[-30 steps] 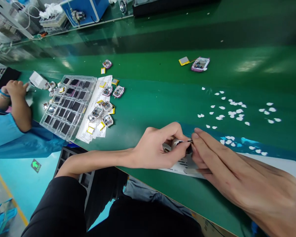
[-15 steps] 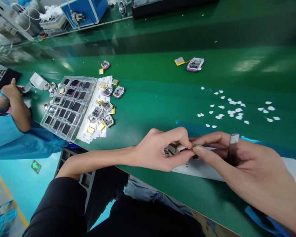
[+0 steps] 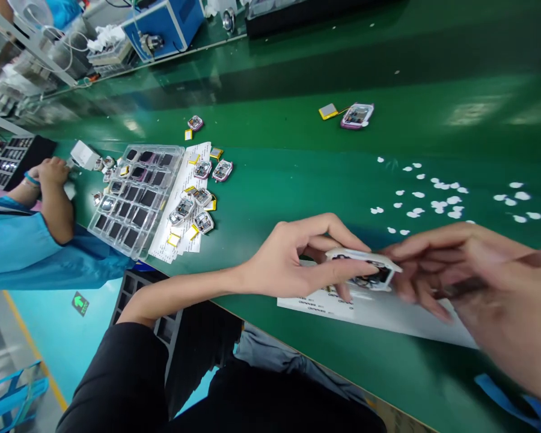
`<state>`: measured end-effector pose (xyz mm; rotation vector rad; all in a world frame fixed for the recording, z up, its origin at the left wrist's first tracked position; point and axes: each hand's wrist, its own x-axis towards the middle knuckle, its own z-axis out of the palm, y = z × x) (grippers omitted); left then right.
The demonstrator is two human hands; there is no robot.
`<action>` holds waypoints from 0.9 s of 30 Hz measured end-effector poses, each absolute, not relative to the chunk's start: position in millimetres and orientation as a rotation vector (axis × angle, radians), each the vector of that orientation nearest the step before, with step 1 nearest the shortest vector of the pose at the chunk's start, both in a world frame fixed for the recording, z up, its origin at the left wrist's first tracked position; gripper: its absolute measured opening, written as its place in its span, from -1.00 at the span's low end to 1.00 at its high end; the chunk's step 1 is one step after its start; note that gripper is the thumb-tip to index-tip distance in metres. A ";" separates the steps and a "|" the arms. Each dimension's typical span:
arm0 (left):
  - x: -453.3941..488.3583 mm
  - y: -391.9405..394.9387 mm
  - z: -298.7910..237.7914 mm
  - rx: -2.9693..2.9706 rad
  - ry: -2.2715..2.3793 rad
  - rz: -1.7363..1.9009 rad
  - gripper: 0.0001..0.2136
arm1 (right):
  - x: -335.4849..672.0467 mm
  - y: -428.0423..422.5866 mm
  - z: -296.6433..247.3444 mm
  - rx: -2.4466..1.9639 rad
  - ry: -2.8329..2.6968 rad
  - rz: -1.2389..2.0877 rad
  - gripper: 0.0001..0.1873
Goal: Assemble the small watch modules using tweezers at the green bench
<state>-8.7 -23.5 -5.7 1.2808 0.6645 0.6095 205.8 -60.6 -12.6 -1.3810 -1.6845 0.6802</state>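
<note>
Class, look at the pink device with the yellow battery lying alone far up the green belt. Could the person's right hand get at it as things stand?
Probably yes: bare belt lies between the right hand and the pink device, with nothing blocking, though it would be a long forward stretch.

Right hand (image 3: 473,282): motion-blurred, so you couldn't see what its fingers held.
White casing (image 3: 365,264): your left hand (image 3: 293,258) hid its near end.
Printed sheet (image 3: 379,310): lettering too small to read.

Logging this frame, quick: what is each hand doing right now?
Left hand: closed on the small white-framed device casing.
Right hand: blurred; fingers beside the casing, grip cannot be told.
</note>
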 end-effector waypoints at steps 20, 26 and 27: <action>-25.1 11.3 7.9 1.995 0.360 -0.077 -0.78 | 214.2 -48.8 -30.3 -1.454 -1.634 1.187 -0.15; -26.9 10.3 9.8 2.045 0.411 -0.131 -0.79 | 212.1 -50.2 -31.8 -1.451 -1.642 1.073 -0.11; -26.9 10.1 10.2 2.050 0.419 -0.133 -0.80 | 212.0 -50.5 -32.2 -1.440 -1.647 1.076 -0.11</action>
